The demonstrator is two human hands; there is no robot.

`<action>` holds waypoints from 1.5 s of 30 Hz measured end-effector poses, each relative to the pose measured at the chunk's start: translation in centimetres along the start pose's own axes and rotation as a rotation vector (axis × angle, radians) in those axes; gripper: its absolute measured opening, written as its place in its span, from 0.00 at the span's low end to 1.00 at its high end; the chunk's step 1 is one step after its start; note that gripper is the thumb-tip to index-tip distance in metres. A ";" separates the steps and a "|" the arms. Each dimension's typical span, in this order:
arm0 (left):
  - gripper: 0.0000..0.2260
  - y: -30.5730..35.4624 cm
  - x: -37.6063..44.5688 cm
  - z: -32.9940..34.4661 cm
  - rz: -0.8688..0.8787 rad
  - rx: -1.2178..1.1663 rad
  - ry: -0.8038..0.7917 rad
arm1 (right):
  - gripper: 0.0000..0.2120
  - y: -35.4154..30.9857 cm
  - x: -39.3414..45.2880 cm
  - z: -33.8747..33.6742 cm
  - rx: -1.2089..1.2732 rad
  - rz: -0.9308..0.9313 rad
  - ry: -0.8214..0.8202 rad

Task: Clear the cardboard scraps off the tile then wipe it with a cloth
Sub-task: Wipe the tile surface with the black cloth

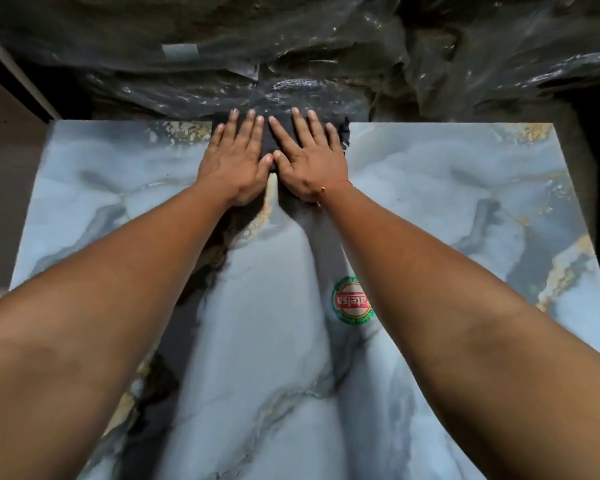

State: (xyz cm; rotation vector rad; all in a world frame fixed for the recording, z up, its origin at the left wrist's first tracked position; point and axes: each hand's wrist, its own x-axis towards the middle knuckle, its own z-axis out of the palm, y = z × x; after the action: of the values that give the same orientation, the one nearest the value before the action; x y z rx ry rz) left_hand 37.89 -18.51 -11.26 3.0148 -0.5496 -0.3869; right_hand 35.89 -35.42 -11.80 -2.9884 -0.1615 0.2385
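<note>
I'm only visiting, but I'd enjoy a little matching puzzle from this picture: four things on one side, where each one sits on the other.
Things:
1. dark cloth
2. round sticker
3. red thread
4. plastic sheeting

Places:
A. around the right wrist
B. beyond the tile's far edge
C. under both flat hands, at the far edge
D. on the tile, beside the right forearm

Pairs: 1-C, 2-D, 3-A, 4-B

Both forearms are bare, with no sleeves in view. A thin red thread bracelet (336, 184) circles the wrist of the right hand (309, 164); the left hand (234, 164) wears nothing.
</note>
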 end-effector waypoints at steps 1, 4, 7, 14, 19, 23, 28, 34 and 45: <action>0.32 0.0 0.3 -0.1 -0.005 0.004 0.000 | 0.29 0.1 0.3 -0.1 0.001 0.000 0.003; 0.32 0.1 0.4 -0.1 -0.008 0.013 0.002 | 0.30 0.1 0.4 -0.1 0.014 0.005 0.006; 0.32 0.2 0.2 -0.3 -0.017 0.009 -0.003 | 0.30 0.0 0.2 -0.2 0.012 0.004 -0.002; 0.32 1.1 -2.6 0.4 -0.025 0.005 -0.012 | 0.30 -0.3 -2.4 0.3 0.013 -0.012 -0.020; 0.32 2.9 -7.8 2.0 -0.020 0.000 0.011 | 0.30 -0.9 -8.2 1.3 0.038 -0.012 -0.004; 0.32 4.6 -13.4 3.1 -0.011 -0.019 0.006 | 0.30 -1.9 -14.2 2.5 0.052 0.015 0.008; 0.32 6.6 -20.7 5.3 0.008 -0.042 0.021 | 0.31 -3.4 -22.2 3.7 0.083 0.026 0.038; 0.33 8.5 -29.6 7.5 0.019 -0.057 0.024 | 0.31 -5.4 -31.3 5.3 0.059 0.029 0.028; 0.33 11.3 -41.9 10.9 0.038 -0.048 0.007 | 0.31 -8.4 -44.5 7.1 0.084 0.045 0.027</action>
State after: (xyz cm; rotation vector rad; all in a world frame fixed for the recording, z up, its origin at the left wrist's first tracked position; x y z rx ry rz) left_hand -6.68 -14.31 -10.82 2.9537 -0.5877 -0.3823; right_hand -9.79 -31.43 -10.82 -2.9121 -0.0793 0.2051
